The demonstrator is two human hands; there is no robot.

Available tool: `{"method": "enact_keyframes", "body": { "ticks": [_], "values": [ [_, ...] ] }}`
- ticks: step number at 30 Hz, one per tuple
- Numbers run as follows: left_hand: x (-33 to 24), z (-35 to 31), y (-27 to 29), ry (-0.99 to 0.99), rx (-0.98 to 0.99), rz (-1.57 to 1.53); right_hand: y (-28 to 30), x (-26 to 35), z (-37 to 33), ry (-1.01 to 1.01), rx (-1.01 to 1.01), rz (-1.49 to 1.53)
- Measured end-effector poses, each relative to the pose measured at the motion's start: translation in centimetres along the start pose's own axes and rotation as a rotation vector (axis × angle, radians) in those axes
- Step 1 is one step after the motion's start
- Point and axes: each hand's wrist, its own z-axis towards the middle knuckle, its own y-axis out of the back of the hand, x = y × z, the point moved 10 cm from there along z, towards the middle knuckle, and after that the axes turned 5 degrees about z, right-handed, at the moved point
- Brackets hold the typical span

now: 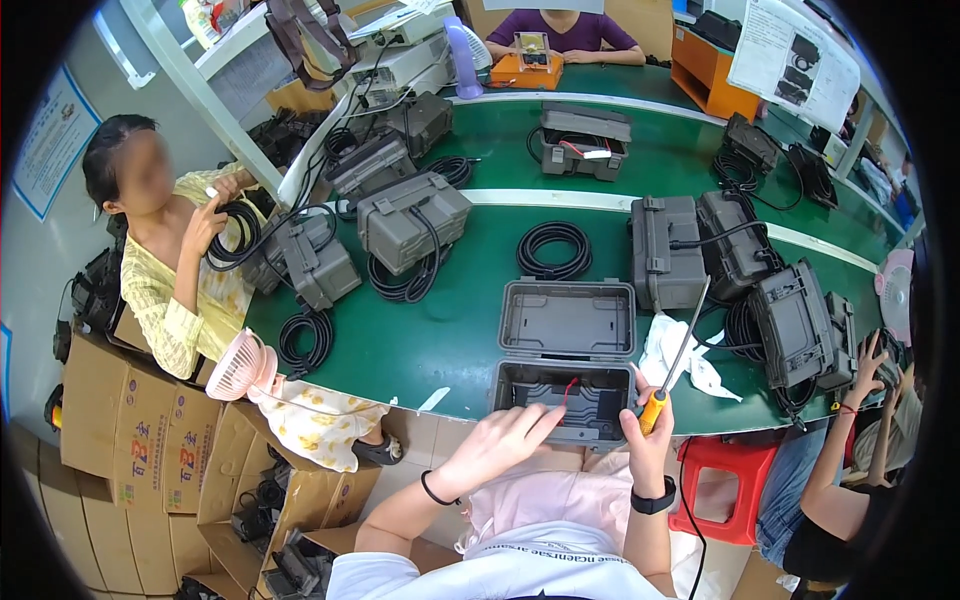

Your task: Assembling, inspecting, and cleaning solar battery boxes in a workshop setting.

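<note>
A grey hard plastic case [565, 318] lies with its lid swung back at the table's near edge, in front of me. My left hand [505, 440] reaches over the case's near left part, fingers pinched on a thin red wire [570, 387] that sticks up from the fingertips. The inside of the case is partly hidden by that hand. My right hand [648, 430] is closed round the yellow handle of a screwdriver [655, 408] at the case's right side. Its long shaft points up and to the right, over a crumpled white cloth or bag [690, 352].
A coiled black cable [553, 250] lies beyond the case. Closed grey cases with cables stand left [412, 222] and right [668, 255]. A co-worker [185, 240] holds cable at left; another person's hand [870, 370] is at right. A pink fan [240, 365] and red stool [722, 485] stand nearby.
</note>
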Motion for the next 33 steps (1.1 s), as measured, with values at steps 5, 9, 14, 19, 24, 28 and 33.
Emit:
{"method": "enact_keyframes", "body": {
  "ticks": [5, 9, 14, 19, 24, 28, 33],
  "values": [
    [-1.2, -2.2, 0.2, -0.11, -0.13, 0.032, -0.4, 0.6, 1.3, 0.004, 0.043, -0.053],
    [-1.8, -3.3, 0.0, -0.142, -0.209, 0.055, -0.1, -0.3, 3.4, -0.091, 0.017, -0.055],
    [-2.1, -2.6, 0.9, -0.183, -0.198, 0.202, -1.0, 0.2, 5.3, -0.152, 0.081, -0.041],
    [0.0, -3.9, 3.2, 0.01, -0.435, 0.294, -0.8, 1.1, 6.1, -0.056, 0.114, -0.056],
    [2.0, -4.6, 1.6, 0.115, -0.368, 0.182, -0.8, 1.2, 6.0, -0.054, 0.094, -0.057],
    [2.9, -4.2, 1.4, 0.207, -0.326, 0.062, -0.8, 0.9, 6.0, -0.004, 0.102, -0.056],
    [4.0, -3.5, 0.9, 0.337, -0.287, -0.122, 0.1, -0.4, 5.6, -0.107, 0.071, 0.071]
  ]
}}
